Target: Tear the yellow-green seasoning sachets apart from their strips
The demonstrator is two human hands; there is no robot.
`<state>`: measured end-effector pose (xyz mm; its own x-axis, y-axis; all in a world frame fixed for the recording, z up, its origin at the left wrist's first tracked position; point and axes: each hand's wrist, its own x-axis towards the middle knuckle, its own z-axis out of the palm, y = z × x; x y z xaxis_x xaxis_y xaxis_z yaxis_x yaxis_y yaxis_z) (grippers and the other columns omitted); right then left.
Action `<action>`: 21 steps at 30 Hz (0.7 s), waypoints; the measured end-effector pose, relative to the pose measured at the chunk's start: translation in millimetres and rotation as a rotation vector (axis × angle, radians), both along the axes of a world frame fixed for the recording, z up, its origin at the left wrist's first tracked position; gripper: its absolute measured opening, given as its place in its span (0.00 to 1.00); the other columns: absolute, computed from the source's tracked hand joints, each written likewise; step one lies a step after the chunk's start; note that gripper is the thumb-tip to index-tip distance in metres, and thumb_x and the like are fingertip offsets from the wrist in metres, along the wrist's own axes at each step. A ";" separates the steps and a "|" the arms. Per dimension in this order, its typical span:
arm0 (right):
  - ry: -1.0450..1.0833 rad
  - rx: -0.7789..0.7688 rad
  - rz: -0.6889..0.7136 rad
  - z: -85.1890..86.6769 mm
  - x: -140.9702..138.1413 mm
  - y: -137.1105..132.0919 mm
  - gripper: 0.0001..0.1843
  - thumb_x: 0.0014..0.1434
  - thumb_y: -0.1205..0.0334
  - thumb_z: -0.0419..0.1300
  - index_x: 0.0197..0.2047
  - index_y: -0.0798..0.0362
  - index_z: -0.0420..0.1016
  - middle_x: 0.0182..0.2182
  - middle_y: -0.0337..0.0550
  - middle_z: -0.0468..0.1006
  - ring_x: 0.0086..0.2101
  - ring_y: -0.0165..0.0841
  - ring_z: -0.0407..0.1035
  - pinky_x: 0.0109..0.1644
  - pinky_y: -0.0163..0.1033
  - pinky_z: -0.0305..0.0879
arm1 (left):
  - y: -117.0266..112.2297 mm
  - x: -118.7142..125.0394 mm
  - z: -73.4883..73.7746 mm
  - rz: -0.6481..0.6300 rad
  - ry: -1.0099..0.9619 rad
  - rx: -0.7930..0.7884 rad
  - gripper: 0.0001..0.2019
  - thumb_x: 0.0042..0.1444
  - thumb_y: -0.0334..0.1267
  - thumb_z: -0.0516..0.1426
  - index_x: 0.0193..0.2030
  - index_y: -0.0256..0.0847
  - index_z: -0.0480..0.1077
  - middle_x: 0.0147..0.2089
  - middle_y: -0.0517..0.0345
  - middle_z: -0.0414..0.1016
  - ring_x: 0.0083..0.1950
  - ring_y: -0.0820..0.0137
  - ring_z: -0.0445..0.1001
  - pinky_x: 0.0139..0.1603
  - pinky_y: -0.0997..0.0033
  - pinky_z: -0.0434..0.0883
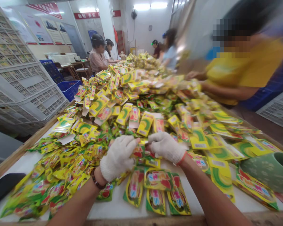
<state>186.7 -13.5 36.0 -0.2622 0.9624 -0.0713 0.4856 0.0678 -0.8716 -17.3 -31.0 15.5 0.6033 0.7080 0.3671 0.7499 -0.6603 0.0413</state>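
Note:
My left hand (pixel 121 157), in a white knitted glove with a beaded bracelet at the wrist, has its fingers closed on a small printed candy box (pixel 139 151) in yellow, green and red. At the box's other side, my right hand (pixel 167 147), also white-gloved, curls its fingers inward onto it. The fingertips and part of the box are hidden. Just below the hands, several flat printed packets (pixel 158 179) overlap on the white tabletop (pixel 113 208). Small candy sachets (pixel 70 169) are heaped by my left forearm. Yellow boxes (pixel 146 124) stand and lie beyond the hands.
A green flowered cup (pixel 266 171) stands at right; a dark phone-like object (pixel 6 188) lies at left. White crates (pixel 21 81) are stacked left of the table, near a blue crate (pixel 69 89). A person in yellow (pixel 247 72) works at right; others sit farther back.

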 end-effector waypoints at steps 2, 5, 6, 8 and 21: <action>-0.026 0.104 -0.046 -0.8 -3.0 -0.4 0.08 0.45 0.67 0.58 0.16 0.55 0.70 0.13 0.32 0.61 0.18 0.25 0.57 0.20 0.30 0.50 | 0.1 1.6 -2.6 0.005 0.005 0.024 0.29 0.44 0.30 0.56 0.57 0.37 0.64 0.51 0.47 0.71 0.52 0.56 0.67 0.53 0.55 0.69; 0.130 0.123 -0.150 -1.3 -6.9 0.5 0.03 0.45 0.65 0.60 0.26 0.54 0.74 0.20 0.34 0.70 0.23 0.27 0.63 0.24 0.30 0.58 | 1.6 2.7 -6.1 0.096 -0.032 0.023 0.29 0.44 0.31 0.56 0.57 0.35 0.64 0.51 0.46 0.70 0.52 0.55 0.67 0.54 0.55 0.69; 0.211 0.100 -0.184 -0.9 -7.1 1.0 0.06 0.45 0.65 0.61 0.30 0.54 0.74 0.22 0.34 0.72 0.23 0.27 0.64 0.25 0.31 0.61 | 2.3 2.7 -6.4 0.137 -0.054 0.023 0.29 0.44 0.31 0.57 0.57 0.34 0.64 0.50 0.45 0.70 0.52 0.55 0.68 0.53 0.55 0.69; 0.327 0.036 -0.227 0.3 -7.2 1.1 0.10 0.45 0.63 0.62 0.35 0.54 0.73 0.24 0.35 0.73 0.22 0.27 0.66 0.24 0.31 0.62 | 3.3 2.6 -5.3 0.208 -0.103 0.034 0.27 0.44 0.31 0.57 0.55 0.34 0.65 0.47 0.46 0.70 0.50 0.56 0.68 0.52 0.56 0.70; 0.297 -0.214 0.129 -6.6 -19.9 -9.3 0.10 0.52 0.62 0.57 0.24 0.51 0.60 0.17 0.29 0.62 0.12 0.23 0.60 0.13 0.29 0.56 | -8.0 13.6 2.5 0.200 -0.452 -0.220 0.19 0.51 0.37 0.58 0.51 0.36 0.67 0.46 0.47 0.71 0.50 0.59 0.70 0.53 0.56 0.68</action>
<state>166.8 -22.7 29.4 -0.4198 0.8916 -0.1695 0.2097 -0.0865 -0.9739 -3.6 -39.0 18.0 0.2652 0.8821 0.3893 0.7355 -0.4462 0.5099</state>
